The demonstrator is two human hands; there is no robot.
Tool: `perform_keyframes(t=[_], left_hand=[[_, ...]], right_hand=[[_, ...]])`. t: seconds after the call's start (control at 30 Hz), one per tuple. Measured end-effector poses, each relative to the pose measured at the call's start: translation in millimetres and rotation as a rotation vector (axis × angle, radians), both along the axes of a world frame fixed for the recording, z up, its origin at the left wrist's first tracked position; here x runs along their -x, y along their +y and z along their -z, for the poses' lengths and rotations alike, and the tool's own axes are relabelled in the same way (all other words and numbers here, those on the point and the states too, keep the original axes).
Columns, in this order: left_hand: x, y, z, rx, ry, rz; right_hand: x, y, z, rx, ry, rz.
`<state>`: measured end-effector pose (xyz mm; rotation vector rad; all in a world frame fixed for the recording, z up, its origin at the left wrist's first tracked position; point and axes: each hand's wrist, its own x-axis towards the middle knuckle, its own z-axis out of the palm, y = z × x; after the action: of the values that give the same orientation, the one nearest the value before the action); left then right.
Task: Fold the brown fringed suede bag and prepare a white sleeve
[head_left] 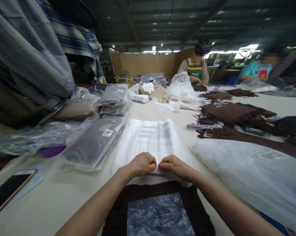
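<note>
A white translucent plastic bag [153,137] with printed text lies flat in front of me. Its near edge is pinched between the closed fingers of my left hand [144,164] and my right hand [175,166], which are close together but apart. Nearer to me is a dark brown fringed textile [118,200], with a crinkled clear plastic bag [159,214] on top. Packed grey items [89,141] with barcode labels are stacked left of the white bag.
A phone [12,186] lies at the left edge. Brown fringed scarves [231,114] and a large filled plastic bag [251,167] are on the right. Hanging fabrics [27,49] crowd the upper left. Two people [195,70] are across the table.
</note>
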<state>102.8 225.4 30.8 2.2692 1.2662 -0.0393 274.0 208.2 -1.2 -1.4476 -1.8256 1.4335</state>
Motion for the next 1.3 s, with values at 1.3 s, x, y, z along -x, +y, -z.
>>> perform_keyframes(t=[1.3], left_hand=[[100.3, -57.7, 35.1, -0.137, -0.809, -1.296]], right_hand=[[-68.9, -47.2, 30.2, -0.385, -0.085, 0.792]])
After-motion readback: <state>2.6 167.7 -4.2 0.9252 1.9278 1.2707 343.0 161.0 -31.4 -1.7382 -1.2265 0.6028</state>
